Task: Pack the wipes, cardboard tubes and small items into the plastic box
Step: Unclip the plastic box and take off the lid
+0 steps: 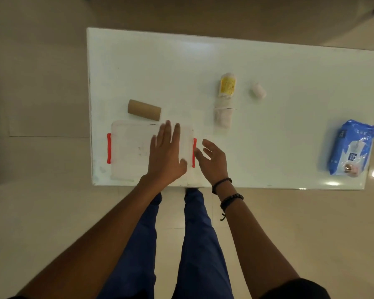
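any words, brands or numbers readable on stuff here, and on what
Nothing can be read for certain.
Blue wipes pack: a small dark logo panel and a side label, both too blurred to read.
Yellow packet: printed marks, too small and blurred to read.
Cardboard tube, box lid, white roll: no text visible.

Left hand point(167, 154) flat on the lidded plastic box point(134, 147), right hand point(213, 160) open beside its red latch point(194, 152).
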